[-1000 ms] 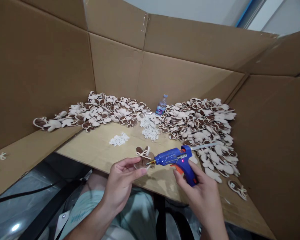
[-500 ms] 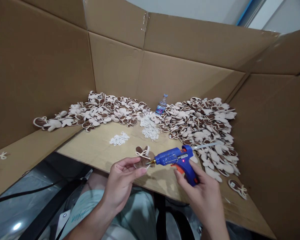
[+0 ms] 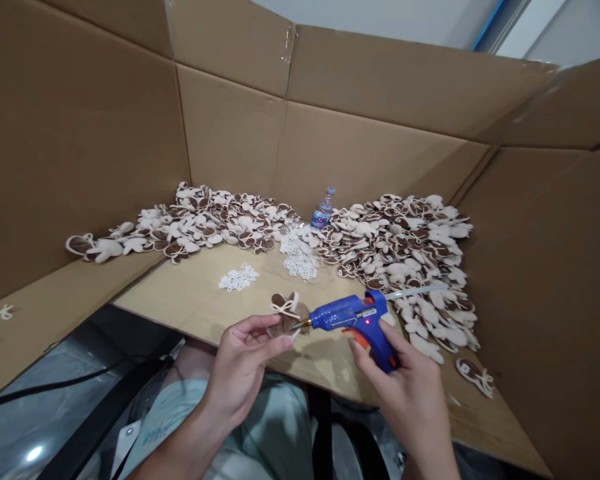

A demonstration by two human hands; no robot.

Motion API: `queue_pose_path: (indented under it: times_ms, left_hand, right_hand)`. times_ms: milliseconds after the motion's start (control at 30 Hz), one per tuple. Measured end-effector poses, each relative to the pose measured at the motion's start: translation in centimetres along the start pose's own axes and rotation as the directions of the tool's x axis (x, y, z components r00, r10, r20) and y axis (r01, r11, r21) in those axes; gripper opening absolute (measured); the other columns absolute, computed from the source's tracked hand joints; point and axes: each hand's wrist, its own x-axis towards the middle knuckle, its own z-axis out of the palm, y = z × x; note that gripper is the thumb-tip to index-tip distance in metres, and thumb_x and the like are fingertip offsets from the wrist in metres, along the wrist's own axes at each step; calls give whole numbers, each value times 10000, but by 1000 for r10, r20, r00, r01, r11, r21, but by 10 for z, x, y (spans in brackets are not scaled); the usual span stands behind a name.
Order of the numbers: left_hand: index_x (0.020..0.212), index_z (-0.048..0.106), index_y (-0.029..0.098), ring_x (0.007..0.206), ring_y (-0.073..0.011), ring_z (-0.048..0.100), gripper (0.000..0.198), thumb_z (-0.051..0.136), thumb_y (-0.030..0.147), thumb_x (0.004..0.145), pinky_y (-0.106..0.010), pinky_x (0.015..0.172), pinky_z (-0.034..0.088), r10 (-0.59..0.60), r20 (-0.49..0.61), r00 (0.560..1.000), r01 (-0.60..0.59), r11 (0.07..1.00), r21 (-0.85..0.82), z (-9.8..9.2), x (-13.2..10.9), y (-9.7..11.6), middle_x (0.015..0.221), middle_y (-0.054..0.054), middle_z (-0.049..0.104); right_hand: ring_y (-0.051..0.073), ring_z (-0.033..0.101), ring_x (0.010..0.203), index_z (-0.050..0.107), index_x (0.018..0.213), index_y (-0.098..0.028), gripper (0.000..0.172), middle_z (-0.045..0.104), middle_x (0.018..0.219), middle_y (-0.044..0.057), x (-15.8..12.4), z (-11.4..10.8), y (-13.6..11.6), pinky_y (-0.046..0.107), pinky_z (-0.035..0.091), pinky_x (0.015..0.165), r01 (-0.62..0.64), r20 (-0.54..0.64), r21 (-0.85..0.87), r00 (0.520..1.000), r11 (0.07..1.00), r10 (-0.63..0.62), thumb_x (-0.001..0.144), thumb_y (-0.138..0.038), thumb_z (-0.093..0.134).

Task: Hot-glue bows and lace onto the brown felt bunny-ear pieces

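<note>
My left hand (image 3: 245, 360) pinches a small brown felt piece with a cream bow (image 3: 286, 312) just above the near edge of the cardboard table (image 3: 195, 300). My right hand (image 3: 405, 387) grips the handle of a blue hot glue gun (image 3: 355, 317) with an orange trigger and a lit red light. The gun's metal nozzle touches the brown felt piece at its right side. A clear glue stick sticks out of the gun's back toward the right.
Two heaps of brown and cream felt pieces lie at the back left (image 3: 200, 223) and back right (image 3: 410, 253). A water bottle (image 3: 323, 212) stands between them. Small white lace pieces (image 3: 238, 277) lie mid-table. Tall cardboard walls (image 3: 360, 153) surround the table. One loose piece (image 3: 475, 375) lies at the right.
Almost nothing differs; the glue gun and right hand have shifted slightly to the right and down, with the nozzle still at the felt piece.
</note>
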Motion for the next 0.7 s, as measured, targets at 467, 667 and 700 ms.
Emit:
queue_pose_path:
  times_ms: [467, 667, 700]
  left_hand:
    - [750, 758, 160, 629, -101, 716, 320, 919, 81, 485, -146, 641, 560, -5, 3, 1000, 5, 1000, -10, -3, 0, -1, 692, -25, 784]
    - [742, 759, 159, 632, -98, 718, 319, 925, 82, 480, -140, 644, 564, -9, 12, 1000, 9, 1000, -21, -1, 0, 1, 698, -25, 785]
    - [739, 759, 157, 633, -100, 718, 319, 926, 84, 478, -140, 642, 564, -9, 8, 1000, 9, 1000, -21, -1, 0, 1, 694, -25, 784]
  right_hand:
    - [120, 406, 417, 735, 988, -50, 502, 486, 473, -31, -1, -1, 4, 221, 418, 416, 15, -13, -15, 1000, 1000, -15, 758, -491, 665]
    - [118, 391, 414, 731, 1012, -46, 511, 450, 453, -46, -3, -2, 4, 220, 406, 409, 20, -16, -18, 1000, 1000, -20, 768, -490, 659]
    - [120, 404, 420, 732, 1012, -47, 511, 464, 460, -41, -3, -2, 4, 220, 417, 418, 19, -17, -16, 1000, 1000, -19, 767, -489, 661]
